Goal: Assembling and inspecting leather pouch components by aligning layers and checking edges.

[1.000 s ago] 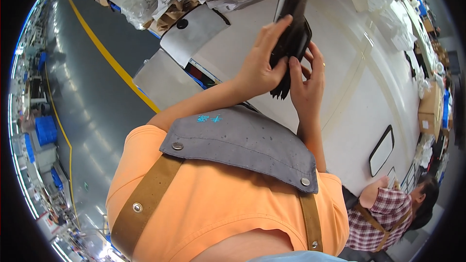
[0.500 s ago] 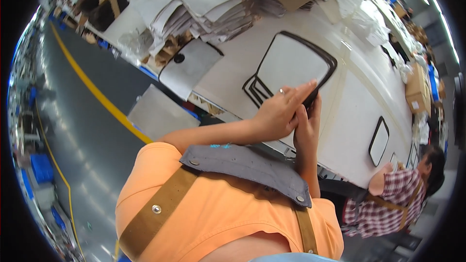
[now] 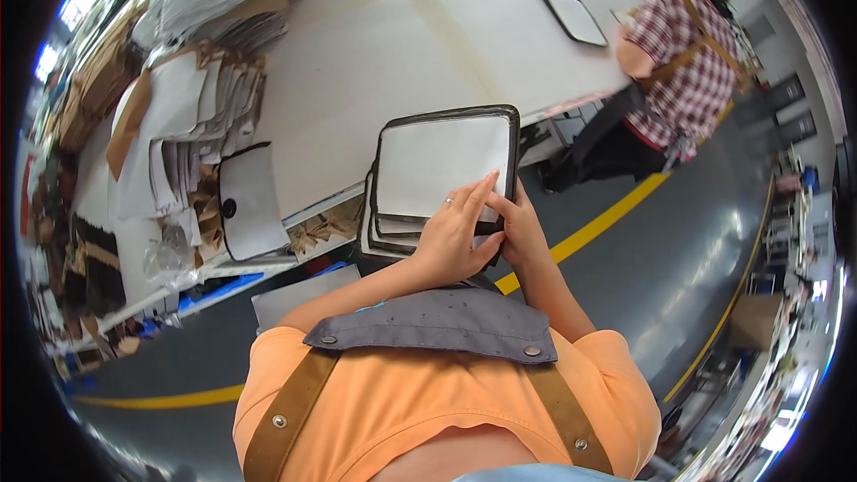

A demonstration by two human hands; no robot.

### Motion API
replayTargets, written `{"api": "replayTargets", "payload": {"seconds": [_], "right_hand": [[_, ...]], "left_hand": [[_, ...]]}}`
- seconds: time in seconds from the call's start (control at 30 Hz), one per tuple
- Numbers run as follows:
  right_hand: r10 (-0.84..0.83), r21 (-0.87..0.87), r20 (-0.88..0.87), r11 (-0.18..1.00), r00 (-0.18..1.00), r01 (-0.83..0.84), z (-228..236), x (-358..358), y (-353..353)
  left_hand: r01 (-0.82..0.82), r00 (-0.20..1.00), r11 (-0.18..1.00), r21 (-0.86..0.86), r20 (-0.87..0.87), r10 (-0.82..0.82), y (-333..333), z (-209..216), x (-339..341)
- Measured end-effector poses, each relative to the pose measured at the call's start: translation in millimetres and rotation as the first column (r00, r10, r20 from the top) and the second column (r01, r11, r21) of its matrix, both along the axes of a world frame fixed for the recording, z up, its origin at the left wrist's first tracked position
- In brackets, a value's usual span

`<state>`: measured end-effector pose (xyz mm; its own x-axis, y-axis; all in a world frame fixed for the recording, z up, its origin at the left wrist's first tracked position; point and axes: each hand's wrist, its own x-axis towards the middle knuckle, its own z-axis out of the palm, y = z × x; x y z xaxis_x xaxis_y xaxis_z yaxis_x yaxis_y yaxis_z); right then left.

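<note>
In front of me is a stack of white panels with black edging; the top white panel point(image 3: 437, 156) is a rounded rectangle. My left hand point(image 3: 457, 230) lies over its near right part, fingers stretched out, a ring on one finger. My right hand point(image 3: 525, 225) grips the near right edge, thumb near the left fingers and its other fingers hidden underneath. Under the near left side of the top panel, the edges of several similar lower panels point(image 3: 386, 234) show fanned out.
A white worktable point(image 3: 357, 80) stretches ahead. Paper stacks point(image 3: 210, 107) and a pale sheet with a black dot point(image 3: 253, 201) lie at left. Another black-edged panel point(image 3: 573, 18) lies at far right, near a co-worker in a checked shirt point(image 3: 669, 45). A yellow line point(image 3: 589, 236) crosses the floor.
My view and body have turned right, and the panels now appear closer to me at the table's near edge. Both hands stay at the panel's near right part.
</note>
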<state>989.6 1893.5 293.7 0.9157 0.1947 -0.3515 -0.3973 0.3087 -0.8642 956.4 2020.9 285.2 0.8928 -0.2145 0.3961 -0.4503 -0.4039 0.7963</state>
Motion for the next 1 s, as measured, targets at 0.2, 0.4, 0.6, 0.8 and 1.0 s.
{"api": "replayTargets", "payload": {"seconds": [0.2, 0.4, 0.6, 0.8, 1.0], "right_hand": [[-0.284, 0.022, 0.018, 0.959, 0.959, 0.284, 10, -53, -76], [-0.590, -0.001, -0.014, 0.807, 0.807, 0.590, 5, -138, -192], [-0.904, -0.024, -0.084, 0.423, 0.419, 0.906, -32, -265, -313], [-0.978, 0.074, -0.006, 0.208, 0.209, 0.975, -92, -412, -413], [-0.991, -0.120, -0.126, 0.062, 0.047, 0.991, -64, -469, -473]], "left_hand": [[0.282, 0.959, 0.958, 0.054, 0.015, -0.283, -72, 7, -17], [0.582, 0.806, 0.806, 0.107, 0.057, -0.589, -197, 9, -56], [0.937, 0.345, 0.348, -0.028, -0.078, -0.935, -336, -24, -131], [0.994, -0.053, -0.041, -0.099, -0.118, -0.992, -450, -42, -223], [0.948, -0.307, -0.319, 0.008, -0.243, -0.920, -521, -52, -257]]}}
